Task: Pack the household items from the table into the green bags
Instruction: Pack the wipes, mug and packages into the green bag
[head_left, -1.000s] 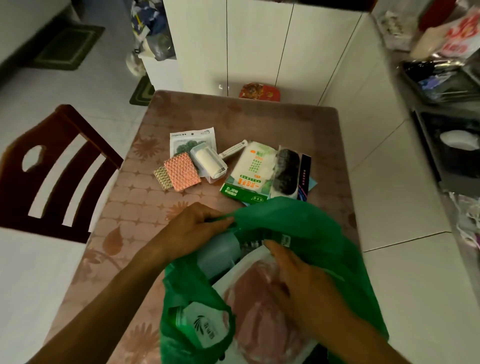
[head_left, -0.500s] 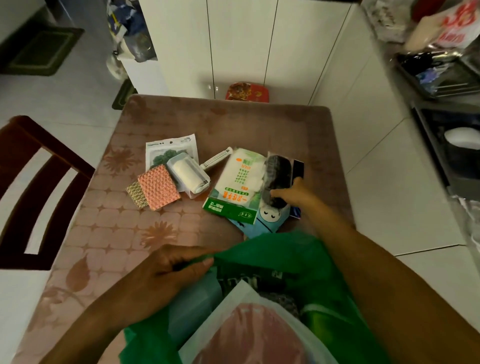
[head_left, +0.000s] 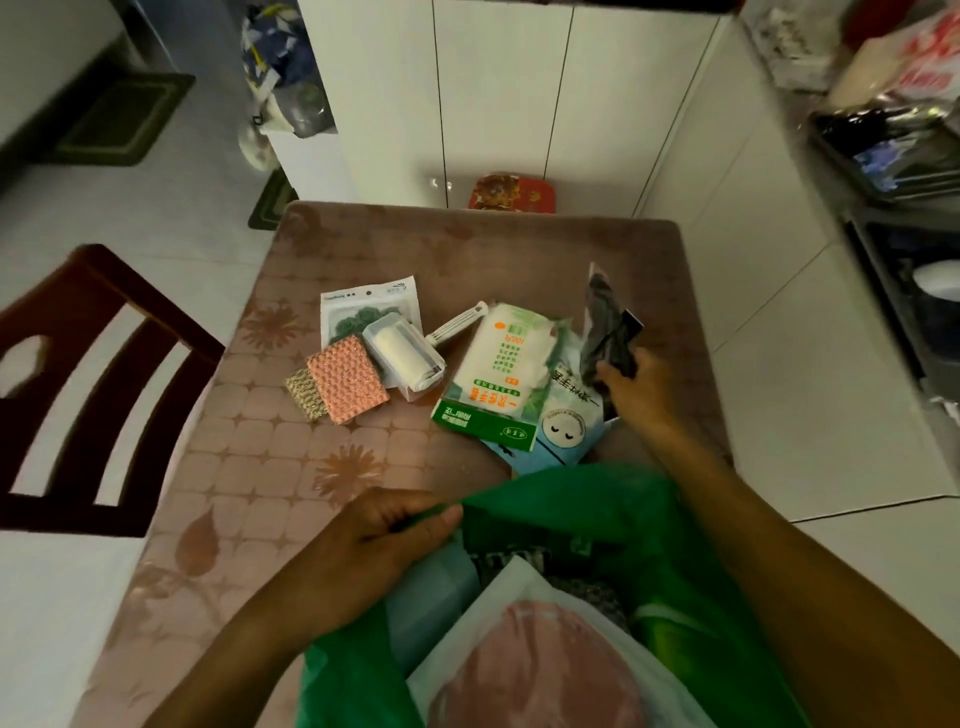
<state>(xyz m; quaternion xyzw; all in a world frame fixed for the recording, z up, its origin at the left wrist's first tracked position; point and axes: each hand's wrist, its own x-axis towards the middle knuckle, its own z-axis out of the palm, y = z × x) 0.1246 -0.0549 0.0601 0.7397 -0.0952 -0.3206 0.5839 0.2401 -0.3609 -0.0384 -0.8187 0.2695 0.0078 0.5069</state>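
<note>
My right hand has left the green bag at the bottom of the frame and now pinches the dark packet at centre right, its far end tilted up off the table. My left hand keeps gripping the bag's rim, holding the mouth open. So this packet goes in next, I judge; the white glove pack, lint roller and pink sponge wait mid-table.

Right hand now grips dark packet, tilted up off pile.
</note>
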